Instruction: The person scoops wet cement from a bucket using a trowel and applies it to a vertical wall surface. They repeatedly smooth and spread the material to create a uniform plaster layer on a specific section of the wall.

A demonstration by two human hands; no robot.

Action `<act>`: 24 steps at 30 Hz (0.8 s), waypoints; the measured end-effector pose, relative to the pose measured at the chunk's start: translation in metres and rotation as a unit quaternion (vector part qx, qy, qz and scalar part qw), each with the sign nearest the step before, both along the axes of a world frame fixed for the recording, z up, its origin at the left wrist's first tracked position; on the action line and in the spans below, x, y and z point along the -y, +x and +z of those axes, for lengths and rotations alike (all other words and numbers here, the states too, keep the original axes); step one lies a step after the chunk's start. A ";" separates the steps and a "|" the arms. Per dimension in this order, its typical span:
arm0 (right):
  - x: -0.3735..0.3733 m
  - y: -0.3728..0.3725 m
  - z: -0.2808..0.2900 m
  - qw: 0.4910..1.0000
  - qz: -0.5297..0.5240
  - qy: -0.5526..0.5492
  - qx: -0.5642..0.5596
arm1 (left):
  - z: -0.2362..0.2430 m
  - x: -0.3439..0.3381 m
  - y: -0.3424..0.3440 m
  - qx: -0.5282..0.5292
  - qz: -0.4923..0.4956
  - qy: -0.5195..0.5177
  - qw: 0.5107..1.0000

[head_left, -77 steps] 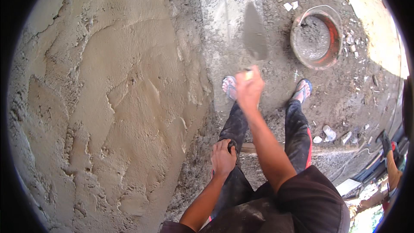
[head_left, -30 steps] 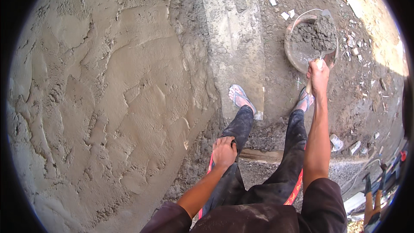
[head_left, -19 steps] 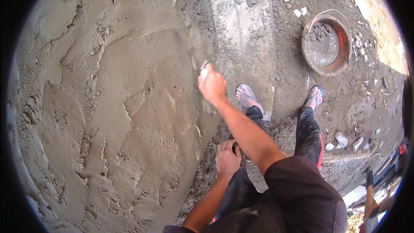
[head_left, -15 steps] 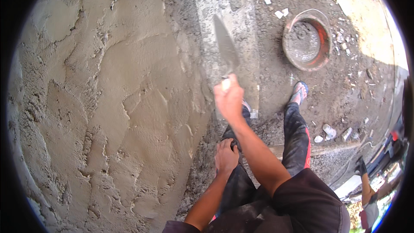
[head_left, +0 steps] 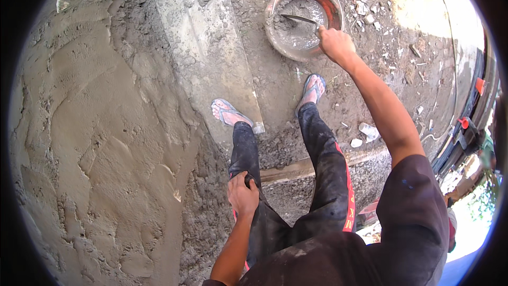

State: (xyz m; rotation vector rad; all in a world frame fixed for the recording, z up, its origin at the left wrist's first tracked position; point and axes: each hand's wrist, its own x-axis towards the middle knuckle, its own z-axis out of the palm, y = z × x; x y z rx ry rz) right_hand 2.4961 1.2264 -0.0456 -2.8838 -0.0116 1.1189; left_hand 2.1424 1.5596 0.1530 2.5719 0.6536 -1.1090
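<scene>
My right hand (head_left: 337, 45) is closed round the handle of a pointed trowel (head_left: 297, 18). The blade, seen nearly edge-on, is inside a round bucket (head_left: 279, 44) with a reddish inner wall and a thin wire handle. Grey wet mortar (head_left: 302, 34) lies in the bucket, beneath the blade. My left hand (head_left: 243, 196) rests over my left knee, its thumb apart from the fingers, with dark trouser cloth (head_left: 249, 180) showing between them. To the left spreads a broad layer of wet mortar (head_left: 106, 116), smooth in parts and ridged in others.
A pale, mortar-splashed board (head_left: 211, 58) lies along the mortar's edge, my left foot on its near end. White rubble (head_left: 365, 13) is strewn right of the bucket. A crushed plastic cup (head_left: 369, 131) lies nearer. A cable (head_left: 454, 58) runs down the right side.
My right hand has carried the trowel from above the board to the right, into the bucket. The view has shifted right. My left hand stays on the knee.
</scene>
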 end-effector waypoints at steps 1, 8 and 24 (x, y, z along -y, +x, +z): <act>0.000 -0.012 0.013 0.999 -0.045 0.017 -0.002 | 0.006 -0.003 -0.004 -0.011 0.004 0.020 1.000; -0.017 -0.027 -0.119 0.825 -0.500 0.240 -0.111 | -0.010 0.021 0.019 0.002 -0.043 0.024 0.999; 0.006 -0.076 -0.027 0.644 -0.572 0.495 -0.114 | 0.044 0.026 0.081 0.028 -0.068 -0.012 0.997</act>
